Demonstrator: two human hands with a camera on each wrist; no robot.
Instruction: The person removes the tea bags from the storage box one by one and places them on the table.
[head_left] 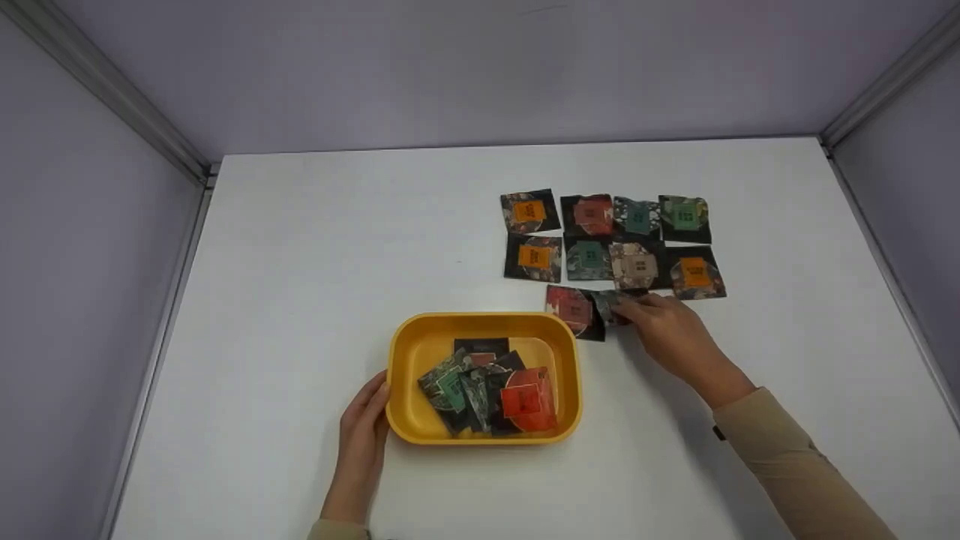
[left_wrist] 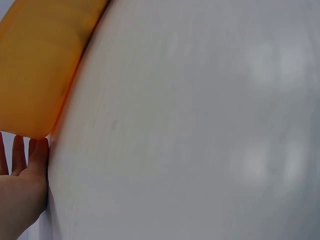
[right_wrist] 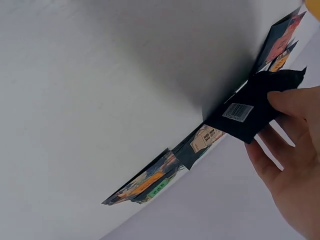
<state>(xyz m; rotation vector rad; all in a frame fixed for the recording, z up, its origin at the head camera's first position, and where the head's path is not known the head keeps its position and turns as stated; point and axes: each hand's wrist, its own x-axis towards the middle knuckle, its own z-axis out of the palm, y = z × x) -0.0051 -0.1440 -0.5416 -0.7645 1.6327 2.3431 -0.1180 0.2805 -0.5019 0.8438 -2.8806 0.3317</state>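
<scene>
My right hand (head_left: 671, 334) pinches one small flat sachet between thumb and fingers, at the front row on the white table. In the right wrist view this sachet (right_wrist: 252, 107) shows a black back with a white barcode label and stands tilted. A red-labelled sachet (head_left: 570, 309) lies just left of it, partly overlapped. At the left end of a yellow tray (head_left: 484, 322), my left hand (head_left: 364, 420) rests against the wall, its fairly straight fingers touching the outside in the left wrist view. Inside the tray lie several dark sachets (head_left: 521, 401) with red and green labels, overlapping one another.
Behind the tray, two rows of patterned sachets (head_left: 589, 259) with orange, red, green and beige labels lie close together on the white table (head_left: 322, 247). Pale upright panels (head_left: 480, 75) bound the table at the back and both sides.
</scene>
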